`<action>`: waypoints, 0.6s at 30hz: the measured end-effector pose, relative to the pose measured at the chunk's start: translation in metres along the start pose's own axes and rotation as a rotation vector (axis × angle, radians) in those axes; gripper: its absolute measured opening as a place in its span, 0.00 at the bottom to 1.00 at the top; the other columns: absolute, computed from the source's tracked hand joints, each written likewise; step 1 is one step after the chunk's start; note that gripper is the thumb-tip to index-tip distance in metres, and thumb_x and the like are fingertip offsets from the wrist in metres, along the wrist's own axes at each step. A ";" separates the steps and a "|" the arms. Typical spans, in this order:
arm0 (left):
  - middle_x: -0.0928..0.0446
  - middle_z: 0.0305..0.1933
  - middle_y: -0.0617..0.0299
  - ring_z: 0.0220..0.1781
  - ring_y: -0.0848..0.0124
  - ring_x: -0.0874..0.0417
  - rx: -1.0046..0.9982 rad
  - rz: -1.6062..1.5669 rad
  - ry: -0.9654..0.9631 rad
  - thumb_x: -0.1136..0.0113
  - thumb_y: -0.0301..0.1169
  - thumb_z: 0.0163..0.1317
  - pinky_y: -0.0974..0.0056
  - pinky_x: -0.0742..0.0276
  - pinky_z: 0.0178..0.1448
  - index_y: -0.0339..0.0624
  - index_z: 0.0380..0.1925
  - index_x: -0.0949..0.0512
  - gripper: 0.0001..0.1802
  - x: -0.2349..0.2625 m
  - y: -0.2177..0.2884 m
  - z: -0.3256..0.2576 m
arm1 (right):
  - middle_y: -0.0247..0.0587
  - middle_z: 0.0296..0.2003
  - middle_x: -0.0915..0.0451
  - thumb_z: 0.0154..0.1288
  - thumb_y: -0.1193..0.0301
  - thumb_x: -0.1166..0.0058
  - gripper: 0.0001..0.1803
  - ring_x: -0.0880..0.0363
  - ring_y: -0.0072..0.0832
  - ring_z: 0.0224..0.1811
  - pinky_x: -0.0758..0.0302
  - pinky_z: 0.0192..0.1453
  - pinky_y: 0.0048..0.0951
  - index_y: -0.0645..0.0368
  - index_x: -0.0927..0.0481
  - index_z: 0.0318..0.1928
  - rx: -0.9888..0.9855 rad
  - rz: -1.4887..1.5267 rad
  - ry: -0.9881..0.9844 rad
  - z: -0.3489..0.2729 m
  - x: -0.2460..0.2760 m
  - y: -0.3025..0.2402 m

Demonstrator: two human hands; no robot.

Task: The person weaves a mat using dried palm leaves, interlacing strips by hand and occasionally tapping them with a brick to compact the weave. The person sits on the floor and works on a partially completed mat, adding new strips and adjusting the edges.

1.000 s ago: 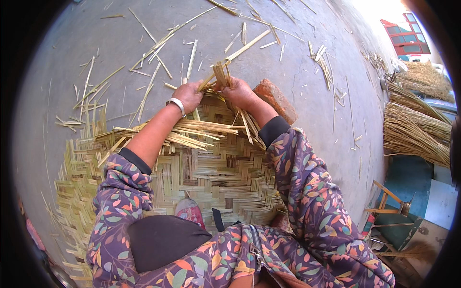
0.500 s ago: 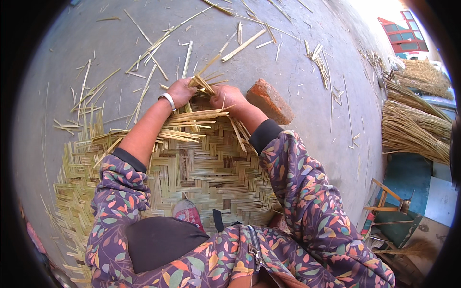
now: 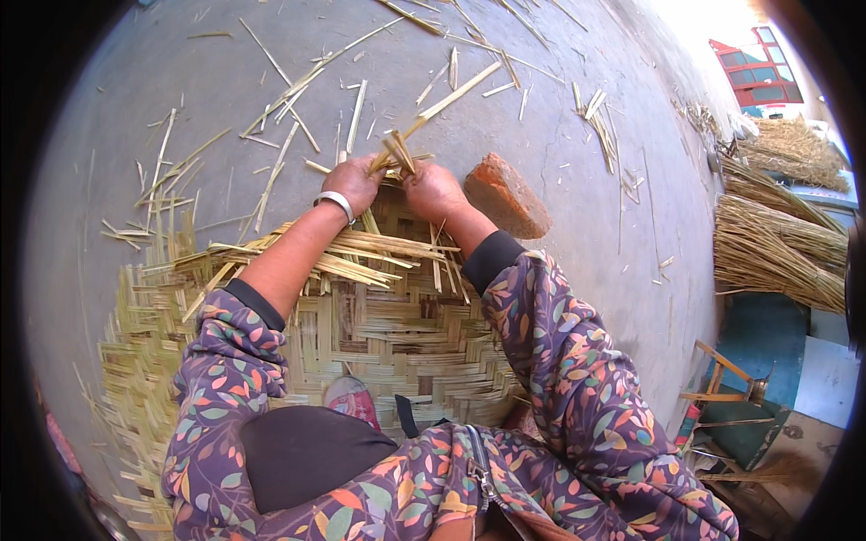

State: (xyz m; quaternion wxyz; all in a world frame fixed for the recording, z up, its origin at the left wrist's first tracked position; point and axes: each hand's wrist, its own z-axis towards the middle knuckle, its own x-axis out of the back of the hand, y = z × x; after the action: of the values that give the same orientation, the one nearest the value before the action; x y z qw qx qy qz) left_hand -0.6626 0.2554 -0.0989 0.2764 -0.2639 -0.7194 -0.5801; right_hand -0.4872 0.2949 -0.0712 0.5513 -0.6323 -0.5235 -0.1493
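Left hand [image 3: 354, 180] and right hand [image 3: 433, 187], arms stretched forward, both grasp upright strips [image 3: 399, 151] at our mat's [image 3: 397, 334] far edge; brick [image 3: 507, 195] just beside right.

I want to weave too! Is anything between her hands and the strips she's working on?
Nothing visible is. The left hand and right hand already grip the upright yellow bamboo strips at the woven mat's far edge. The reddish brick lies just right of them, on the concrete.

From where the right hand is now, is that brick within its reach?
Probably yes. The right hand grips the strip ends at the mat's far edge, and the brick lies just to its right on bare ground with nothing between.
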 end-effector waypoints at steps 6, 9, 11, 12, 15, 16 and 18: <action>0.16 0.39 0.47 0.42 0.51 0.14 0.011 -0.028 0.024 0.40 0.42 0.68 0.54 0.21 0.47 0.51 0.51 0.17 0.16 -0.001 -0.002 -0.002 | 0.49 0.40 0.14 0.70 0.68 0.47 0.13 0.14 0.37 0.42 0.20 0.49 0.36 0.58 0.18 0.51 0.075 0.191 0.078 0.016 0.001 0.020; 0.15 0.39 0.48 0.42 0.51 0.14 0.027 -0.047 -0.003 0.40 0.42 0.68 0.55 0.21 0.47 0.52 0.52 0.17 0.16 -0.003 -0.005 -0.003 | 0.39 0.39 0.13 0.72 0.70 0.46 0.12 0.17 0.24 0.42 0.21 0.48 0.29 0.61 0.17 0.50 0.053 0.386 -0.016 0.022 0.008 0.028; 0.16 0.41 0.46 0.45 0.48 0.15 -0.014 -0.030 -0.021 0.42 0.43 0.68 0.50 0.21 0.49 0.51 0.53 0.18 0.17 -0.002 -0.006 -0.005 | 0.37 0.40 0.13 0.74 0.69 0.46 0.12 0.17 0.24 0.43 0.21 0.49 0.29 0.62 0.16 0.50 0.017 0.452 -0.093 0.024 0.016 0.031; 0.16 0.43 0.45 0.46 0.46 0.16 -0.026 -0.024 -0.033 0.43 0.44 0.68 0.48 0.21 0.50 0.51 0.53 0.19 0.18 -0.002 -0.005 -0.007 | 0.36 0.40 0.13 0.75 0.69 0.47 0.12 0.17 0.23 0.44 0.21 0.49 0.28 0.62 0.16 0.49 -0.002 0.481 -0.122 0.025 0.020 0.033; 0.17 0.46 0.46 0.47 0.47 0.16 -0.068 -0.043 -0.046 0.43 0.41 0.68 0.49 0.20 0.50 0.51 0.53 0.19 0.17 0.000 -0.003 -0.014 | 0.36 0.41 0.14 0.75 0.66 0.45 0.13 0.17 0.23 0.44 0.21 0.50 0.30 0.63 0.15 0.47 -0.106 0.616 -0.189 0.027 0.031 0.036; 0.17 0.47 0.47 0.48 0.47 0.16 -0.136 0.012 -0.025 0.42 0.39 0.67 0.50 0.20 0.51 0.51 0.53 0.18 0.17 -0.001 -0.002 -0.017 | 0.36 0.41 0.14 0.75 0.65 0.45 0.14 0.17 0.23 0.44 0.21 0.50 0.30 0.63 0.15 0.47 -0.111 0.643 -0.213 0.028 0.034 0.038; 0.16 0.50 0.50 0.50 0.49 0.16 -0.274 0.123 0.016 0.42 0.37 0.66 0.51 0.19 0.53 0.50 0.53 0.18 0.16 -0.004 -0.002 -0.023 | 0.38 0.41 0.14 0.74 0.64 0.44 0.16 0.17 0.26 0.44 0.21 0.50 0.31 0.64 0.15 0.49 -0.088 0.652 -0.203 0.033 0.037 0.040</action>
State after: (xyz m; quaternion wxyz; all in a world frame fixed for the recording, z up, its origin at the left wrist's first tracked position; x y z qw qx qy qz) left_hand -0.6596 0.2323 -0.0990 0.2786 -0.3380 -0.6137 -0.6569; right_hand -0.4515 0.3476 -0.0760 0.4872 -0.8012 -0.3389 0.0760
